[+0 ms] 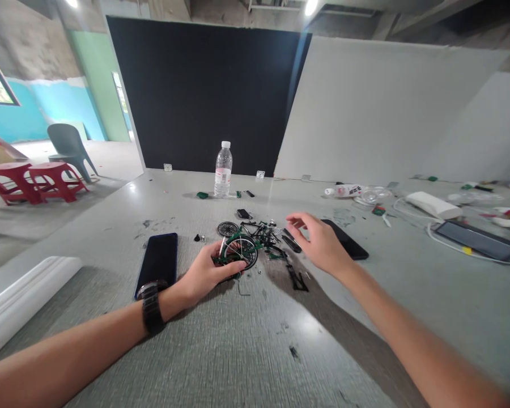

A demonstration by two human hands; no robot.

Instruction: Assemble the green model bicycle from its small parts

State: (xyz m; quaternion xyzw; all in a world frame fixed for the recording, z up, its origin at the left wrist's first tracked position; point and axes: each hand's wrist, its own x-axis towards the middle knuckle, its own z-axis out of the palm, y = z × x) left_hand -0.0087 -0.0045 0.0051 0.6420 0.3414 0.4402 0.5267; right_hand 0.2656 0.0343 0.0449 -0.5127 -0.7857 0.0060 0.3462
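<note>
My left hand [206,269] is closed around a model bicycle's green rear section with its spoked wheel [241,253], the thumb lying along the tyre. Right of it, above the table, my right hand [314,238] has bent fingers with a gap between thumb and forefinger; nothing shows in it. Between the hands lie a loose small wheel [228,229], several small black and silver parts [272,231], and a black forked piece [296,277]. A hex key [243,291] rests just below the held wheel. Close to my right fingers is a dark folded tool-like piece [291,242].
A phone [156,260] lies under my left wrist's side, a black tablet-like slab [346,241] behind my right hand. A water bottle [223,170] stands upright at the back. Cables, a white box [433,205] and a dark panel [480,239] spread over the right side.
</note>
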